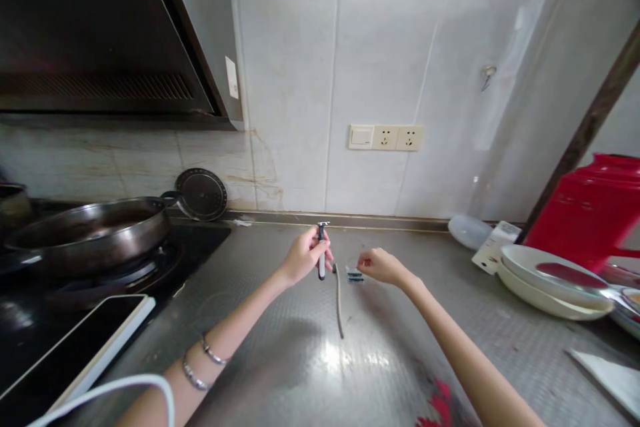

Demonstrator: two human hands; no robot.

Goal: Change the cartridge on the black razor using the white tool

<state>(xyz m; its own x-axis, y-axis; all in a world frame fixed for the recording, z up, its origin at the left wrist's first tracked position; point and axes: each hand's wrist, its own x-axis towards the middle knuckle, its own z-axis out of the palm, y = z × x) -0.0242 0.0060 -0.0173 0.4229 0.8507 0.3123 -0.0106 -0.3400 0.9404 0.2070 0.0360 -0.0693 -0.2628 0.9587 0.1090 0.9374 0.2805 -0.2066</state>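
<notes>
My left hand (306, 257) is closed around a razor (321, 260) with a T-shaped head on top and a black and silver-grey handle, held upright above the counter. Just right of it, a thin grey cord-like strip (339, 307) with a dark upper end lies on the metal. My right hand (381, 265) has its fingers curled in a pinch; whatever is between them is too small to make out. Beside those fingertips lie small dark-blue pieces (355, 277), with something clear and plastic-looking around them.
A steel counter (280, 347) runs below a tiled wall with sockets (397, 138). On the left are a pan (100, 230) on the stove and a phone-like device (75, 353) with a white cable (145, 379). Plates (550, 287) and a red thermos (580, 213) stand right.
</notes>
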